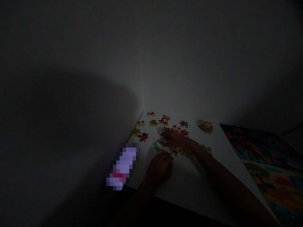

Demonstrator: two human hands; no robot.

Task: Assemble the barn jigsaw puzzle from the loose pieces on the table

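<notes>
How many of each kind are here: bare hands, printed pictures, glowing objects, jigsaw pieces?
Bare hands: 2, left hand and right hand
Printed pictures: 2, blue picture and tree picture
Glowing objects: 1, blurred object
Jigsaw pieces: too dark and crowded to count
Total counted: 5

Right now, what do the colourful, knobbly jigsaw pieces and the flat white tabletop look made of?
The jigsaw pieces are probably thin, matte cardboard: they have printed pictures and no glint. The tabletop seems smooth, perhaps laminated or painted board, since no grain shows; it's too dark to be sure.
</notes>
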